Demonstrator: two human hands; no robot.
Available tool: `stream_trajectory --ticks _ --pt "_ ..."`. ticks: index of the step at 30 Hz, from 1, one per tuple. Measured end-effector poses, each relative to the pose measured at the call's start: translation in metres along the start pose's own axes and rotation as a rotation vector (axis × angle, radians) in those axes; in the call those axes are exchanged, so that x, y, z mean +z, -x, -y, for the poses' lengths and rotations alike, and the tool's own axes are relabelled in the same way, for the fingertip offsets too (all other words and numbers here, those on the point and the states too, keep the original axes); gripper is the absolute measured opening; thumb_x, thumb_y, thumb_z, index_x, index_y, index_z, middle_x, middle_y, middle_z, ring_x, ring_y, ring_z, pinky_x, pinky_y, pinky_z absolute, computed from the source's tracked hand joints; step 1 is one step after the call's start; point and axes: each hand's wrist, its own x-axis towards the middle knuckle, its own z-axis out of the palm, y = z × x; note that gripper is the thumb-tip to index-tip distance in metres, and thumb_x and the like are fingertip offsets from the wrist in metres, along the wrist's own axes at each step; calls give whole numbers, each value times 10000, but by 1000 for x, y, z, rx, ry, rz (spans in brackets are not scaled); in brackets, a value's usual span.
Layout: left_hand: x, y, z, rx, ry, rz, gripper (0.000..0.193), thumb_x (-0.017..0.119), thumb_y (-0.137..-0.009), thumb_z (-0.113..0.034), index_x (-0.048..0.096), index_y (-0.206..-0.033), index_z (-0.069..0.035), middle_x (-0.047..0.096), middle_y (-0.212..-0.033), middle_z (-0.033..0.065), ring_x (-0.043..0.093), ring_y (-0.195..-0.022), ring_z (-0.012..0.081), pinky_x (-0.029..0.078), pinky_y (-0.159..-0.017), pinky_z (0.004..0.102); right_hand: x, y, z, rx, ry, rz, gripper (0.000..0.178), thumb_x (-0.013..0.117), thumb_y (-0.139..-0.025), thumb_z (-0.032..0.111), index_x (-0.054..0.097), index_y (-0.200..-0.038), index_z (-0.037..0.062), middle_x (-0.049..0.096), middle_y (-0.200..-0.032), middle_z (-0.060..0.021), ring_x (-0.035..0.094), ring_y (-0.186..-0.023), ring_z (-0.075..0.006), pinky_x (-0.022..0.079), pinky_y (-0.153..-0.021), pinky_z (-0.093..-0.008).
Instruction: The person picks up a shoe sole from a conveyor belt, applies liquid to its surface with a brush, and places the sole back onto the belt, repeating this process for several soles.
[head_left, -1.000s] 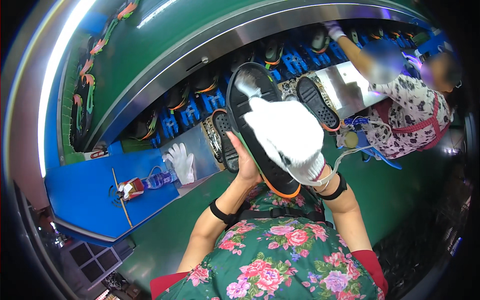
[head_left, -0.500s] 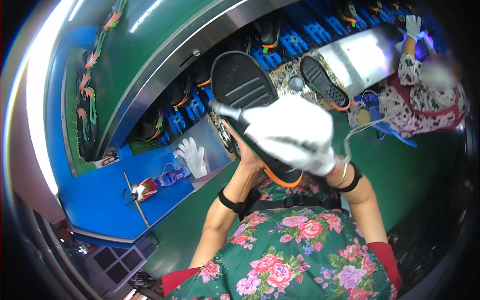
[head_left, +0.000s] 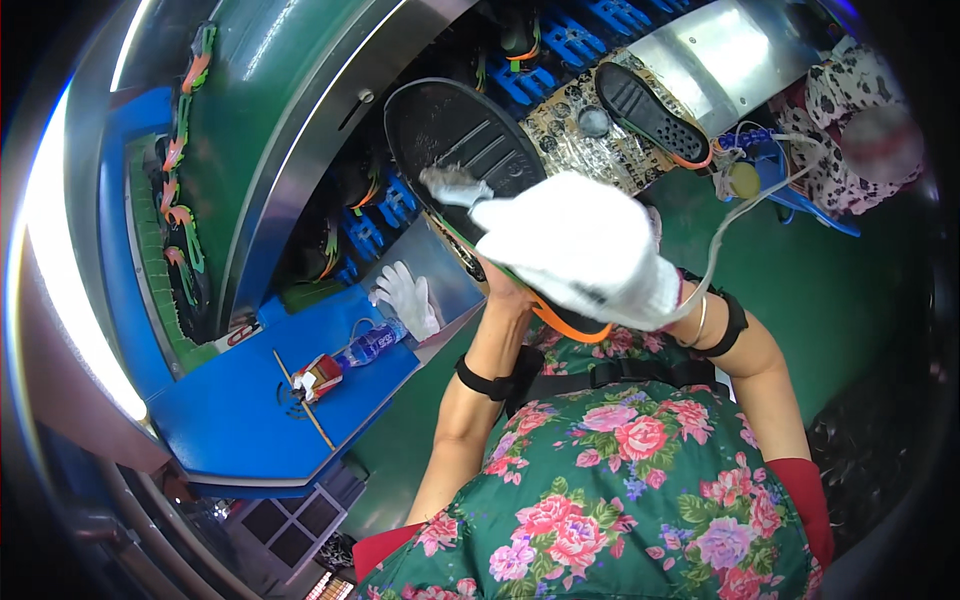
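Note:
My bare left hand [head_left: 506, 290] holds a large black sole [head_left: 462, 140] with an orange edge at its near end. The sole's ridged underside faces up. A white glove covers my right hand [head_left: 582, 245], which lies over the sole's near half. From its closed fingers a brush-like tool [head_left: 455, 187] with a ragged grey tip sticks out against the sole; most of its handle is hidden. A pale tube [head_left: 712, 262] runs from beside my right wrist toward the far right.
Beyond the sole, a second black sole [head_left: 652, 112] lies on a stained board [head_left: 567, 135] beside a metal plate [head_left: 715, 60]. Blue racks [head_left: 575, 45] hold dark shoes. A blue table [head_left: 250, 425] at left bears a white glove [head_left: 407, 300] and a bottle [head_left: 370, 343]. Another person [head_left: 868, 130] sits far right.
The brush tip has shifted on the sole toward its left edge, and my right hand has moved with it. My left hand keeps its hold. The whole view has turned slightly.

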Motion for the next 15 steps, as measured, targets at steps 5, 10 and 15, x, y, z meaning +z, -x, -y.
stream_trajectory --ticks 5,10,15 --pt "-4 2 -14 -34 -7 51 1167 257 -796 -993 506 -1468 -72 608 -1395 161 624 -1245 339 504 -1072 517 -9 -3 -1 33 -221 42 223 752 -823 104 789 -1044 105 775 -1048 -80 720 -879 -281 582 -747 -375" --pt "-9 -6 -22 38 -560 19 1123 308 -828 -960 520 -1400 -17 654 -1281 166 680 -1134 304 575 -976 460 10 22 -6 -23 -74 90 379 736 -829 100 744 -1208 105 752 -1173 -84 723 -916 -276 589 -804 -402" --pt "15 -12 -20 58 -553 -67 1198 334 -758 -1011 533 -1309 34 679 -1101 177 705 -995 252 616 -836 402 -20 13 -3 35 -71 134 262 757 -843 96 790 -1103 101 776 -1088 -82 728 -939 -273 588 -864 -387"
